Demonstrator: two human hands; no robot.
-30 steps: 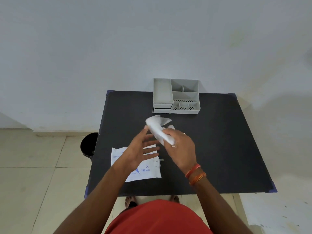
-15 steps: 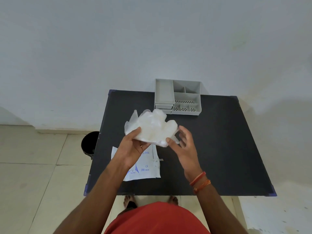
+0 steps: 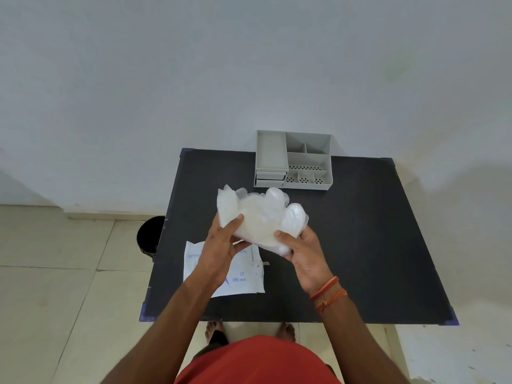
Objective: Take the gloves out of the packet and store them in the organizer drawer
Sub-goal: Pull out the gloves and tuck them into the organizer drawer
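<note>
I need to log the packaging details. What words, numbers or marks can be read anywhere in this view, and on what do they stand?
"CE" on the white packet, lower right of its face.
"100 PIECES" just below it on the same packet.
A pale blue heading runs across the packet's top: it starts "DISPO" and ends "VES", while the left hand hides the middle.
The gloves and grey organizer show no text.

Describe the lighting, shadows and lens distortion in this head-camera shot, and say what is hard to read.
Head view: soft, even light with no hard glare; a faint shadow falls on the wall right of the organizer. The wide lens splays the black table into a trapezoid. The translucent gloves, held by the left hand and right hand, wash out pale; the packet print is only partly legible.
</note>
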